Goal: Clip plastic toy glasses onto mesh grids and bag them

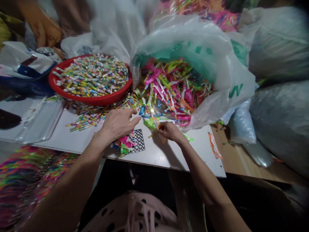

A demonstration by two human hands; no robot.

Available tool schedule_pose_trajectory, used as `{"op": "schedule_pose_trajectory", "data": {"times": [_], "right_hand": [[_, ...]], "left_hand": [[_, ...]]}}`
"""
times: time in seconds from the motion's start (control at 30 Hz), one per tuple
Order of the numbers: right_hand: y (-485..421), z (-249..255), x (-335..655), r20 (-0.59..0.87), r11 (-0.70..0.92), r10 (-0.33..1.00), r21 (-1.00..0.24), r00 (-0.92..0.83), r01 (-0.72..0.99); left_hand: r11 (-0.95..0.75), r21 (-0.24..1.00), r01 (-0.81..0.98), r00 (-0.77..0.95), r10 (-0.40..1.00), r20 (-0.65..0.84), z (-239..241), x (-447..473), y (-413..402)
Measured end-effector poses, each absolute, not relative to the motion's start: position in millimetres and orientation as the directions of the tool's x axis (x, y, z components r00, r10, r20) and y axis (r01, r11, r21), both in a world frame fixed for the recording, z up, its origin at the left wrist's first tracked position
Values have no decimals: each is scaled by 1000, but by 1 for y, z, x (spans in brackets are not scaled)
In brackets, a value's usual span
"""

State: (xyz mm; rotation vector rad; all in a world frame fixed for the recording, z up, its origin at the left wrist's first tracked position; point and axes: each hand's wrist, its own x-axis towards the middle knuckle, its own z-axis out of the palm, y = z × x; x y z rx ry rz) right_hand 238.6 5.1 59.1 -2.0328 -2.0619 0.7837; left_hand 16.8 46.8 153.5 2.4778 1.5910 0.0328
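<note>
Head view: bent over a white tabletop (201, 146) across the center of the frame, working bare-handed at the mouth of a large plastic bag (220, 103). Right of center, right hand (171, 131) with thumb and fingers drawn together in a pinch, apparently around a small pale piece (156, 122) at the near edge of a bright heap of plastic pieces (169, 91); too blurred for its exact shape. Left of center, left hand (118, 123) palm down, thumb and index finger well parted, nothing visible between; impossible to tell of any hold under the other, hidden fingers. Just below in the frame, a small colorful cluster (126, 143) over a black lattice piece (139, 141).

At upper left, a red basin (101, 100) full of short patterned sticks (96, 74), with loose sticks (88, 120) strewn beneath its near rim.

For clean handling, judging by the tangle: pinch one piece at a time, close to its firmest part, and ease free of neighbors before lifting. Better to draw toward the bare tabletop than back across the heap. Best to steady with the spare thumb and index finger, light in pressure on thin plastic, and clear of the cluster and lattice below the left wrist.
</note>
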Motion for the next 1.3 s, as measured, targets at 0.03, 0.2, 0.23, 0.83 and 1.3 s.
{"op": "schedule_pose_trajectory", "data": {"times": [0.03, 0.2, 0.23, 0.83, 1.3], "right_hand": [[6, 56, 233, -300, -76, 946, -577, -125, 813], [-6, 29, 212, -456, -271, 854, -800, -251, 535], [-10, 27, 212, -439, -250, 868, -789, -231, 562], [24, 36, 226, -31, 610, 770, -256, -637, 750], [-79, -8, 132, -18, -74, 992, -877, 122, 475]], "left_hand": [[-405, 178, 897, 425, 901, -90, 154, 17, 47], [-403, 208, 891, 427, 900, -87, 152, 15, 48], [-403, 211, 891, 426, 902, -76, 151, 15, 48], [-344, 257, 903, 366, 930, -38, 146, 14, 45], [-367, 277, 888, 389, 921, -26, 148, 13, 42]]}}
